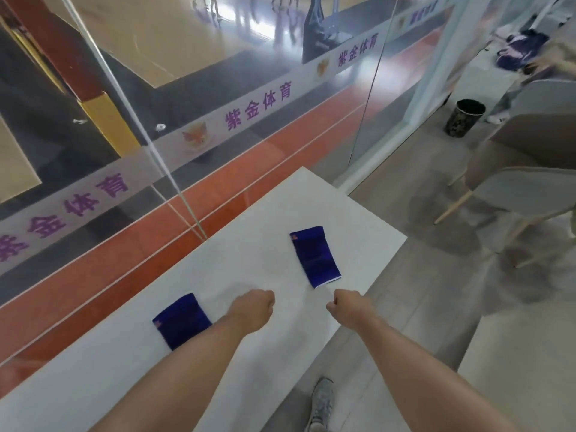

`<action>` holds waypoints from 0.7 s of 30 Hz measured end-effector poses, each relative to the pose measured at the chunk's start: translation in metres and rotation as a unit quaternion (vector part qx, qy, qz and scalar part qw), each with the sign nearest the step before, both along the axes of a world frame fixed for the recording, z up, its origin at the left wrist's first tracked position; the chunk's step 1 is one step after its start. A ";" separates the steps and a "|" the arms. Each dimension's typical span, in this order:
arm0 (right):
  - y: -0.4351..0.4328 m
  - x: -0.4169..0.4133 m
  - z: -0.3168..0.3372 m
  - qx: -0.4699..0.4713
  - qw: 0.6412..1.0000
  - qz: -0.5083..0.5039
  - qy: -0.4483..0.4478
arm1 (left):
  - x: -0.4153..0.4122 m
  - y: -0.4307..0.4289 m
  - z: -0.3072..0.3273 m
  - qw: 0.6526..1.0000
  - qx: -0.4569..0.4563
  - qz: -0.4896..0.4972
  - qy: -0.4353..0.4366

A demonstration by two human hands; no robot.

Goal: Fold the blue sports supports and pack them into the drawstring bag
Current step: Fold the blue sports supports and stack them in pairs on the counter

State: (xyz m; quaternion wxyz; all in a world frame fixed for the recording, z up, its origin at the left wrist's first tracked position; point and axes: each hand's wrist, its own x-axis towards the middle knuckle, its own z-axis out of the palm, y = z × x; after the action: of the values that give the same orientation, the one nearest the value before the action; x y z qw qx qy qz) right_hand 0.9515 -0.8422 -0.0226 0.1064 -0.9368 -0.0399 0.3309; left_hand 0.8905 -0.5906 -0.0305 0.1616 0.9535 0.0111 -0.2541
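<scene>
Two blue supports flat on a white table, both hands fisted between them.

The longer royal-blue knit fabric support [315, 256] lies unfolded at about one o'clock from the hands, its long axis running from eleven to five o'clock, a thin white edge at its near end. The shorter blue fabric support [182, 320], nearly square, rests at nine o'clock beside the left forearm, a small orange mark at its left corner. The left hand [253, 308] and right hand [346, 308] are curled into loose fists above the smooth white tabletop [268, 219], gripping nothing visible.
</scene>
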 end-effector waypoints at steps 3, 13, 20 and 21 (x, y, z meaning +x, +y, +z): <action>-0.010 0.036 -0.009 0.003 1.000 -0.004 0.015 | 0.035 -0.019 -0.008 0.999 0.025 0.010 -0.021; -0.007 0.098 -0.060 0.057 0.989 -0.136 -0.015 | 0.162 -0.029 -0.075 0.995 -0.012 0.068 -0.077; 0.011 0.094 -0.114 0.076 0.973 -0.220 0.001 | 0.237 -0.036 -0.130 0.990 0.022 0.098 -0.098; 0.014 0.091 -0.119 0.089 0.968 -0.234 -0.002 | 0.236 -0.037 -0.135 0.991 0.034 0.086 -0.102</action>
State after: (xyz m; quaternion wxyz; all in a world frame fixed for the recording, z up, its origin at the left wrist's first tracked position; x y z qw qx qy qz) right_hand 1.0426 -0.8282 -0.1415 0.2635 -0.9075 0.1511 0.2901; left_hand 1.1266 -0.6271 -0.1659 0.1509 0.9748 0.0851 -0.1405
